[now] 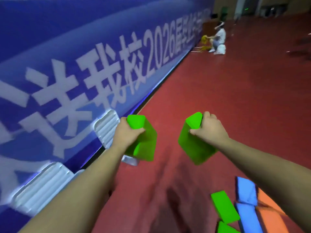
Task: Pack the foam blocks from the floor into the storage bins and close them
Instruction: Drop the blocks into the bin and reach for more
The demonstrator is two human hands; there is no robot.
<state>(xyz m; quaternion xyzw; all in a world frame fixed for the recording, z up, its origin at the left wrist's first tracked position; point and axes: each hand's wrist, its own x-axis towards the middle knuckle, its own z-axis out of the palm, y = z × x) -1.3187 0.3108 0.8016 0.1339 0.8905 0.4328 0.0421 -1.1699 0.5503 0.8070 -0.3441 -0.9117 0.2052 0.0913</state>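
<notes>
My left hand grips the top end of a green foam block, held upright above the red floor. My right hand grips the top of a second green foam block, tilted slightly outward. Both blocks hang in the air, apart from each other. More foam blocks lie on the floor at the lower right: a green one, blue ones and an orange one. White ribbed storage bin lids lean against the blue banner wall on the left, another lid nearer to me.
A long blue banner wall with white lettering runs along the left. A person crouches far off by the wall with yellow items. The red floor stretches ahead. The view is motion-blurred.
</notes>
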